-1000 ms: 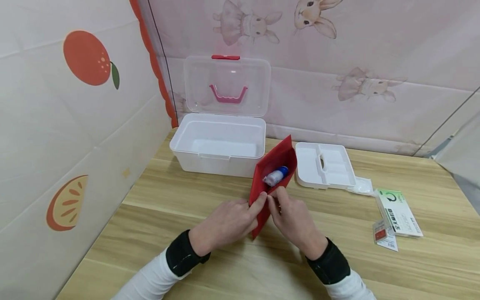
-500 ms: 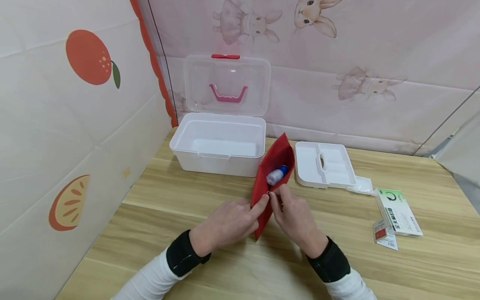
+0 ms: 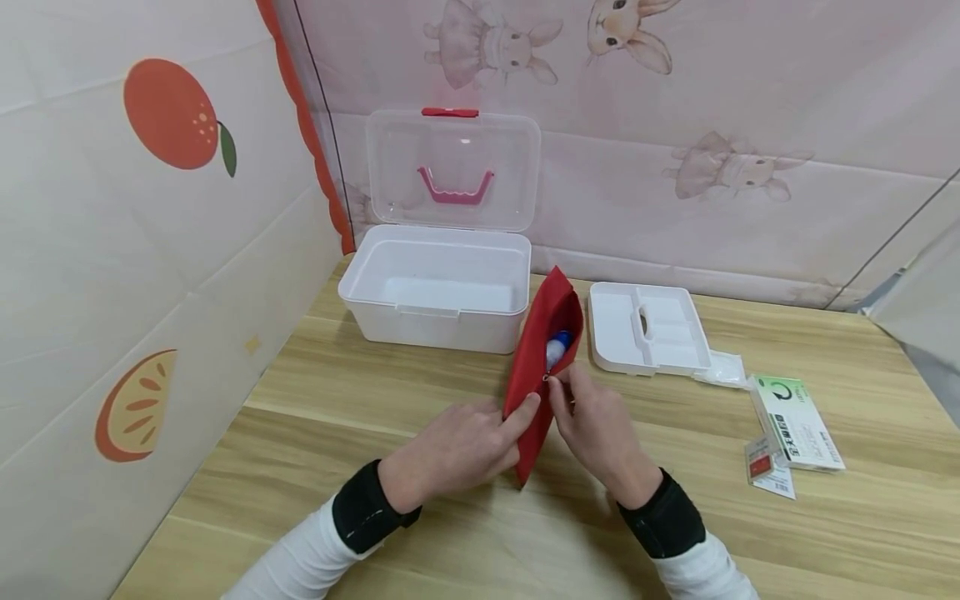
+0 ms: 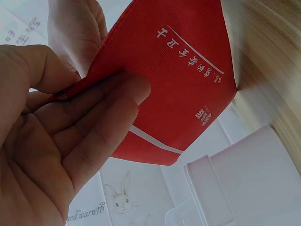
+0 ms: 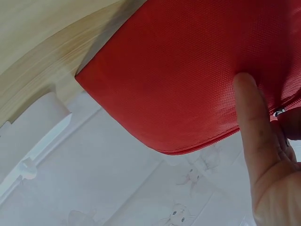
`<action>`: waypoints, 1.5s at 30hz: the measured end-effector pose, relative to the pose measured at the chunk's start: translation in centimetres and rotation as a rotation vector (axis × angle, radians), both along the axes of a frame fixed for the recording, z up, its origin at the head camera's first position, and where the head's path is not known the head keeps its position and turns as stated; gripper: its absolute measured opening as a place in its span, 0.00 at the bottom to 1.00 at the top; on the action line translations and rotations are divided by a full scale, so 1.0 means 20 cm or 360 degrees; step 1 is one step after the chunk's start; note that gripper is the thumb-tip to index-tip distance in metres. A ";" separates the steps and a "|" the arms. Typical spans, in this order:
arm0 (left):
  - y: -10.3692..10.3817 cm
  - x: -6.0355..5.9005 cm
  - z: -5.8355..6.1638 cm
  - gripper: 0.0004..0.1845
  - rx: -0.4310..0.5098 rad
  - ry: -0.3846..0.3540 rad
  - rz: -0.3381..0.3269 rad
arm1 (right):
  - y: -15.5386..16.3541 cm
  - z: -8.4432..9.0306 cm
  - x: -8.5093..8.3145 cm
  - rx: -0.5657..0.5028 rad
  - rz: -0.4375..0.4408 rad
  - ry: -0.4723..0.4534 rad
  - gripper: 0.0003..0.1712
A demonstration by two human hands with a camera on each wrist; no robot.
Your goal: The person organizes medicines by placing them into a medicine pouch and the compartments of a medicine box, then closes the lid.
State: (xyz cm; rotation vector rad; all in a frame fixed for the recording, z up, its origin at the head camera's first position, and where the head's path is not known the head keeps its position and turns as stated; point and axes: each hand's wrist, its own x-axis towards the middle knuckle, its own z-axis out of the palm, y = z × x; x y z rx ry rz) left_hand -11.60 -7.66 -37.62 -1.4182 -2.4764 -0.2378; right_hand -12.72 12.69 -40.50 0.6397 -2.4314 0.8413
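Observation:
A red zippered pouch stands on edge on the wooden table, its far part gaping. Inside lies a small clear bottle with a blue cap, partly hidden by the pouch wall. My left hand grips the near top edge; the left wrist view has its fingers flat along the printed face and the thumb across the edge. My right hand pinches the metal zipper pull between thumb and fingertip. One finger of that hand presses the pouch's side in the right wrist view.
Behind the pouch stands a white storage box, its clear lid raised. To the right lie a white divided tray, a small white packet, a green-and-white box and a small card-like packet. A printed cloth wall closes the back.
My right hand has drawn the zipper pull a little away from me, and the pouch's gap has narrowed over the bottle. The left hand keeps its hold; the pouch has turned slightly.

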 end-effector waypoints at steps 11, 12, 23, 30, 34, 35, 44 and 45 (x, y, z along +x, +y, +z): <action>0.00 0.01 0.01 0.26 -0.0008 -0.0017 -0.0010 | 0.02 0.00 -0.01 0.0016 -0.0063 0.0054 0.11; 0.00 0.01 0.01 0.27 -0.0011 -0.0019 -0.0012 | 0.02 0.00 -0.01 0.0016 -0.0068 0.0065 0.11; 0.00 0.02 0.02 0.27 -0.0025 -0.0014 -0.0018 | 0.03 0.00 -0.02 -0.0004 -0.0121 0.0018 0.10; 0.00 0.02 0.02 0.26 -0.0029 0.0006 -0.0033 | 0.03 0.00 -0.02 -0.0013 -0.0121 0.0015 0.10; 0.00 0.02 0.02 0.26 -0.0037 -0.0006 -0.0032 | 0.04 0.01 -0.02 -0.0018 -0.0123 0.0024 0.10; 0.00 0.02 0.02 0.26 -0.0039 -0.0006 -0.0032 | 0.04 0.00 -0.02 -0.0019 -0.0126 0.0029 0.10; 0.00 0.03 0.02 0.26 -0.0065 0.0011 -0.0025 | 0.04 -0.01 -0.03 -0.0027 -0.0164 0.0049 0.09; 0.00 0.03 0.02 0.26 -0.0069 0.0010 -0.0026 | 0.05 -0.01 -0.03 -0.0031 -0.0169 0.0050 0.09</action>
